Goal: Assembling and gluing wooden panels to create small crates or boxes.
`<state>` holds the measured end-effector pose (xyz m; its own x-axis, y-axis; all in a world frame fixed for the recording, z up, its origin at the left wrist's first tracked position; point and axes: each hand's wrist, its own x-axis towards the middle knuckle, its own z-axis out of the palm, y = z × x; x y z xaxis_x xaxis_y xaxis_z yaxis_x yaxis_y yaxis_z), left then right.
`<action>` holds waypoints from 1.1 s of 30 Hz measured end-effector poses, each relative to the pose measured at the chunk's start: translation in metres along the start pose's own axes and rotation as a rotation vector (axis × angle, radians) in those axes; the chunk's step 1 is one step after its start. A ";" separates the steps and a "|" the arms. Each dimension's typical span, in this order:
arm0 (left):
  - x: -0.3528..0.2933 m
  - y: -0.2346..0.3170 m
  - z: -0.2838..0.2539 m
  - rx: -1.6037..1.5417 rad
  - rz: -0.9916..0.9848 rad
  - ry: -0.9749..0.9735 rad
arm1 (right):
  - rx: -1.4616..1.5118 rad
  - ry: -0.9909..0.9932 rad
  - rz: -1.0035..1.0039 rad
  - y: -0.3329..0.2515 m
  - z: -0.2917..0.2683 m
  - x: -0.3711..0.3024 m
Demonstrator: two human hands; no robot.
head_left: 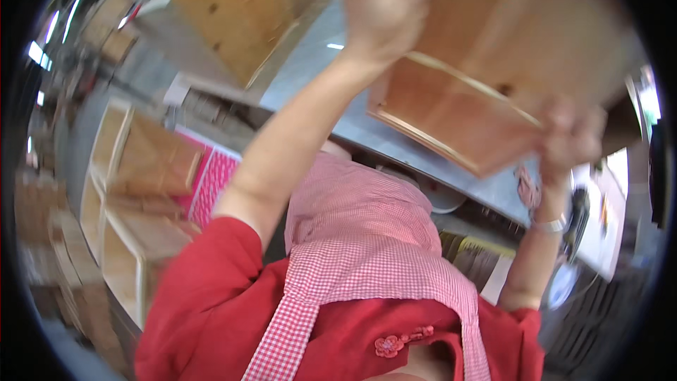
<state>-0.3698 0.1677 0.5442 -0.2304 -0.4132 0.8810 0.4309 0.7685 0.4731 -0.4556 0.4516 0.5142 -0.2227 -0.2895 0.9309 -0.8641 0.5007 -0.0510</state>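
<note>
A brown wooden box (451, 116) with pale edges is tilted above the blue-grey worktop (310, 46). A broad wooden panel (522, 21) rises from it toward the far side and has a dark knot near the box's edge. My left hand (391, 10) is closed at the panel's far left edge, blurred by motion. At the near right corner my right hand (571, 134) grips the box, its fingers curled and also blurred. A watch or bracelet (553, 224) circles my right wrist.
Another wooden panel (236, 14) stands at the far left of the worktop. Open wooden boxes (127, 197) sit to my left, beside a pink patterned sheet (215, 180). A pinkish cloth (527, 187) lies near the worktop's right end. Stacked cartons (63, 240) stand farther left.
</note>
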 end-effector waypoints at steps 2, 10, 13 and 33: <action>-0.055 -0.026 0.014 -0.060 -0.029 -0.006 | 0.033 -0.008 0.013 -0.001 0.021 -0.049; -0.079 -0.049 0.038 0.026 -0.064 -0.088 | 0.188 0.012 0.063 0.015 0.030 -0.060; -0.063 -0.031 0.030 0.049 -0.046 -0.083 | 0.180 0.053 0.048 0.013 0.017 -0.042; 0.060 0.082 0.006 0.290 0.685 -0.233 | 0.403 -0.410 1.131 0.103 0.095 -0.147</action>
<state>-0.3536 0.2091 0.6356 -0.1864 0.2885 0.9392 0.3053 0.9256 -0.2237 -0.5542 0.4683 0.3376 -0.9842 -0.1305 0.1193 -0.1601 0.3707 -0.9148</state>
